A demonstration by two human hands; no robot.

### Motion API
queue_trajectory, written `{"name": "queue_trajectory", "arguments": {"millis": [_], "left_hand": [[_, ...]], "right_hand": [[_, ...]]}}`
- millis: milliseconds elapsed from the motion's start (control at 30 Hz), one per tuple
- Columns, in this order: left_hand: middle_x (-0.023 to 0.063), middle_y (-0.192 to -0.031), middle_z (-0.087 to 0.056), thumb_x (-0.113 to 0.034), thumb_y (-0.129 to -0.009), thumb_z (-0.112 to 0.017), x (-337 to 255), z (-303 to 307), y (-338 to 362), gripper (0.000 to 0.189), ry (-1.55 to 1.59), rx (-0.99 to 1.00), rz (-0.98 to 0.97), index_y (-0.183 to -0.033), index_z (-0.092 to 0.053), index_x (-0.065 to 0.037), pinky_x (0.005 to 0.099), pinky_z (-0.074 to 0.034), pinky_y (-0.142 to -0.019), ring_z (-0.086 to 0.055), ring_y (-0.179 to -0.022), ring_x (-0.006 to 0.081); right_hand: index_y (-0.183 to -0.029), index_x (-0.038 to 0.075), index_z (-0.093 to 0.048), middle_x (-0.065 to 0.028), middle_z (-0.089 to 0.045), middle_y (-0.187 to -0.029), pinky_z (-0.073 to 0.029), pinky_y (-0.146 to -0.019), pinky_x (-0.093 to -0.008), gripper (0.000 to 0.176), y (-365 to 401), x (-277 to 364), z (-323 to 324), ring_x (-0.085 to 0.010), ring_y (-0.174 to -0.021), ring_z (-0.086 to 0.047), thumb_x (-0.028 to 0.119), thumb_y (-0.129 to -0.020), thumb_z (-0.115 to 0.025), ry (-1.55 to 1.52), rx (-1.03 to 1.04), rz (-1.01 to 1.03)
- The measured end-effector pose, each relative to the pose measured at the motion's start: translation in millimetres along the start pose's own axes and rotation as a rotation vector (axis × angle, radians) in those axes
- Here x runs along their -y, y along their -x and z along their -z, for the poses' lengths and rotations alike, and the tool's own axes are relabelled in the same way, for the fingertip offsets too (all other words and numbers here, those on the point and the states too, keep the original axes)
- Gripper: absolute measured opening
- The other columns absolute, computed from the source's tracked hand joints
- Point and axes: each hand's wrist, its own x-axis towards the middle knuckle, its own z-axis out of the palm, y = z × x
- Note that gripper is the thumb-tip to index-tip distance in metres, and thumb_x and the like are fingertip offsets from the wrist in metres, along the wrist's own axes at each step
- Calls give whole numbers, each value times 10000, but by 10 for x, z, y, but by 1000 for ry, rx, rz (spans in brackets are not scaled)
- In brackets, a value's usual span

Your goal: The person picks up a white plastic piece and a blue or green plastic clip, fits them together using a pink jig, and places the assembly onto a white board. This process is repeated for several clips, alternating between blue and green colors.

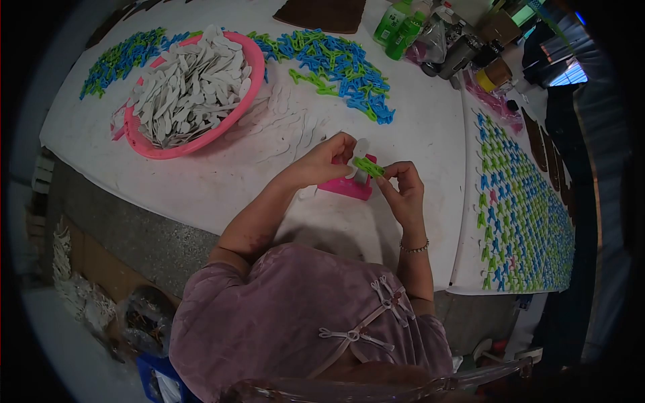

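Note:
My right hand (pixel 405 193) pinches a green plastic clip (pixel 368 166) between thumb and fingertips. Close to its left, my left hand (pixel 327 161) has its fingers curled round a flat white strip with a rounded end (pixel 363 145), which stands up beside the clip. Both hands are over a small bright pink stand (pixel 346 187) on the white table. Whether the clip touches the strip or the stand is too small to tell.
A pink basin (pixel 257 62) heaped with white strips (pixel 195 87) stands at the left. Blue and green clips (pixel 336 57) lie in piles behind it. Rows of clips with white pieces (pixel 521 208) cover the right-hand table. Green bottles (pixel 405 33) stand at the back.

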Motion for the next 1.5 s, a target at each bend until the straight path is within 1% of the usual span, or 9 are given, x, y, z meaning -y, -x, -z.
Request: {"name": "queue_trajectory", "arguments": {"millis": [300, 533, 600, 833, 933, 1000, 1033, 1100, 1500], "left_hand": [[28, -1019, -546, 4, -800, -607, 14, 16, 22, 470, -48, 14, 19, -1231, -431, -55, 244, -416, -798, -505, -898, 95], [30, -1063, -528, -48, -818, -649, -56, -68, 6, 419, 8, -174, -82, -1200, -478, -61, 263, -389, -923, -495, -993, 120], [39, -1043, -535, -72, -824, -650, -135, -119, 27, 391, 80, -91, -178, -1179, -487, -67, 274, -389, -926, -501, -983, 125], [15, -608, -538, -331, -893, -655, -1513, -806, 428, 260, 719, 686, -599, -786, -613, -98, 475, -523, -771, -574, -644, 176], [28, -628, -565, -241, -875, -678, -1837, -949, 670, 184, 925, 661, -566, -784, -618, -93, 486, -535, -785, -580, -626, 176], [50, -741, -654, -69, -802, -665, -1955, -938, 744, 48, 903, 604, -418, -768, -647, -97, 401, -549, -610, -572, -657, 145], [50, -741, -654, -69, -802, -665, -1915, -978, 639, 48, 904, 603, -421, -768, -647, -97, 401, -549, -610, -572, -657, 145], [62, -796, -661, -94, -849, -588, -1806, -1082, 336, 71, 1061, 992, -746, -807, -645, -96, 415, -550, -625, -591, -694, 158], [60, -828, -663, -102, -872, -535, -1845, -1130, 203, 118, 1033, 1059, -798, -817, -639, -94, 429, -545, -635, -603, -736, 169]], "right_hand": [[-933, 14, -556, -32, -590, -935, -440, -825, -254, 106, 47, -55, 42, -96, -873, -531, 28, -868, -638, 106, 40, -22], [-884, 14, -610, -37, -627, -834, -456, -715, -249, 100, 509, -132, 606, -106, -746, -546, 102, -916, -574, 269, -327, -45], [-918, 33, -599, -12, -605, -812, -447, -686, -234, 186, 756, -176, 856, -89, -709, -524, 202, -963, -538, 45, -473, -344], [-934, 24, -585, -39, -604, -730, -474, -582, -236, 217, 1539, -259, 1599, -92, -595, -533, 226, -958, -512, -168, -947, -474], [-945, 15, -579, -55, -599, -713, -502, -559, -258, 224, 1685, -325, 1913, -114, -558, -543, 225, -957, -503, -173, -1027, -507], [-946, 11, -575, -61, -595, -703, -511, -549, -266, 224, 1728, -356, 2084, -122, -542, -544, 222, -958, -498, -188, -1063, -518], [-941, 28, -576, -52, -595, -692, -521, -538, -285, 213, 1744, -386, 2164, -122, -533, -541, 224, -964, -495, -196, -1078, -536], [-936, 45, -578, -43, -595, -681, -531, -527, -304, 203, 1761, -435, 2279, -122, -524, -538, 226, -971, -493, -204, -1090, -554], [-925, 33, -581, -30, -570, -652, -530, -465, -288, 185, 1732, -521, 2384, -102, -490, -514, 202, -955, -511, -271, -1144, -649]]}}
